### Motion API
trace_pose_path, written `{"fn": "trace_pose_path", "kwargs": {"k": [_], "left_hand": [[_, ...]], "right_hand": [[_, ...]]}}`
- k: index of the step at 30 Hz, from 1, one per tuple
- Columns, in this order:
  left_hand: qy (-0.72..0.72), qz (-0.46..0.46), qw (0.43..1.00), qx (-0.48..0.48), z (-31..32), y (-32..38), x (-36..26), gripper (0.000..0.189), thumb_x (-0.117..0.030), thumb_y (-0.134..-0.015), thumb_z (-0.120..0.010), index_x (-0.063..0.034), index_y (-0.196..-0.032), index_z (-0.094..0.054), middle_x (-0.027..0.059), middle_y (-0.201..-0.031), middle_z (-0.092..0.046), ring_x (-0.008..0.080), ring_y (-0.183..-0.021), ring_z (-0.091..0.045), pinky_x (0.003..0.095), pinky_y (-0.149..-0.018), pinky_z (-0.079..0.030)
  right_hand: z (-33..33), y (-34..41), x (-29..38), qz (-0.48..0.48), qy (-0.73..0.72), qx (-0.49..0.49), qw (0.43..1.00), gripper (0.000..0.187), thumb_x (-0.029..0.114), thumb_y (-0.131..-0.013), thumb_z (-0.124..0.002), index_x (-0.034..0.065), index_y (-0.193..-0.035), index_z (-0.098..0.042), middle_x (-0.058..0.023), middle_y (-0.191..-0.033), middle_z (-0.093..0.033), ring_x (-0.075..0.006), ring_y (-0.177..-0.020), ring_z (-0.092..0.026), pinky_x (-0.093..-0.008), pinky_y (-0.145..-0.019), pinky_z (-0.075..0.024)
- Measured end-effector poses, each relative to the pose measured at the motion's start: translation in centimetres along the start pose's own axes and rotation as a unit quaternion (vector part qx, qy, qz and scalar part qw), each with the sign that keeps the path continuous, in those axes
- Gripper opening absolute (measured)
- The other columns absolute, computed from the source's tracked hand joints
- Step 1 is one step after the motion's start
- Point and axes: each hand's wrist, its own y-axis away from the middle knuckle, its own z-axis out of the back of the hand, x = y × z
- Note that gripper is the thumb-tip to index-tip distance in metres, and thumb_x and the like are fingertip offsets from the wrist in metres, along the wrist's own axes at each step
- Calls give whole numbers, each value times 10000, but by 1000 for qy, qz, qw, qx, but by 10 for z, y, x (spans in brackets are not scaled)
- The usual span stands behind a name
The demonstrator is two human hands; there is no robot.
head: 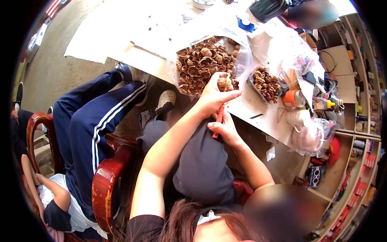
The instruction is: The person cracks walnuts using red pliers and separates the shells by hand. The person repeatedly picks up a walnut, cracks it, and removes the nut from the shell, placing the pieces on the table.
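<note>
My left hand (213,95) holds a walnut (224,84) in its fingers over the table's front edge. In my right hand (226,128), just below, is a tool with a red handle (219,121); its upper part reaches up beside the walnut, and I cannot tell its kind. Behind my hands an opened clear plastic bag (245,50) holds many brown walnut shells (202,68) and some whole walnuts. To its right, shelled walnut kernels (266,83) fill a clear plastic tray (256,91).
On the white table (257,116) lie a thin metal tool (146,50), an orange-labelled jar (294,98), a white mug (298,118) and a plastic-wrapped pink item (308,137). A seated person in blue trousers (81,118) is at the left, beside a red wooden chair (104,178). Shelves stand right.
</note>
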Motion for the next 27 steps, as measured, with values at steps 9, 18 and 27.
{"fn": "trace_pose_path", "kwargs": {"k": [9, 18, 27], "left_hand": [[-122, 113, 977, 133, 7, 14, -7, 630, -351, -754, -777, -38, -1225, -500, 114, -1057, -557, 163, -910, -546, 295, -788, -467], [-192, 142, 957, 165, 16, 21, 0, 307, -190, -780, -599, -26, -1038, -564, 73, -887, -567, 131, -763, -529, 282, -673, -456], [-162, 161, 963, 145, 14, 24, 1, 293, -219, -812, -611, -40, -1022, -514, 39, -861, -532, 120, -757, -499, 267, -672, -443]], "right_hand": [[8, -13, 13, 83, 89, -73, 990, 376, 127, -687, -640, -26, -1010, -522, -87, -829, -570, -148, -630, -585, -264, -528, -502], [-12, -1, 3, 28, 68, -110, 991, 448, 146, -686, -634, -31, -1067, -479, -36, -917, -512, -102, -826, -506, -257, -673, -438], [-12, -5, -12, 70, 62, -128, 987, 319, 173, -753, -583, -26, -989, -502, -36, -769, -520, -99, -567, -524, -230, -502, -444]]}}
